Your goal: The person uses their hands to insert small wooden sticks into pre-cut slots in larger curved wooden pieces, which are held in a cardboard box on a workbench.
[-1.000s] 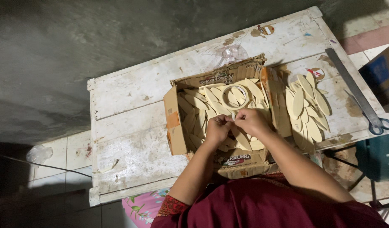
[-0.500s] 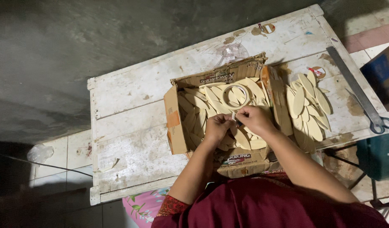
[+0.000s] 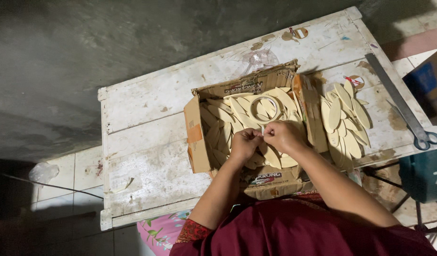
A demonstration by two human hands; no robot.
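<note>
**Two hands meet over a box of leaf shapes**

The left hand point(image 3: 244, 142) and the right hand point(image 3: 282, 136) are close together, fingertips touching, over a flat cardboard box point(image 3: 195, 137); both are curled shut and seem to pinch something tiny between them, too small to make out; the box is full of pale leaf-shaped pieces point(image 3: 218, 128); a tape ring point(image 3: 265, 108) lies on them, just above the hands; a second pile of leaf pieces point(image 3: 344, 121) sits beside the box on the white wooden table point(image 3: 147, 142); long scissors point(image 3: 403, 109) lie near the right edge.

Worn painted wood table point(image 3: 147, 156); matt cardboard box point(image 3: 195, 137).
</note>
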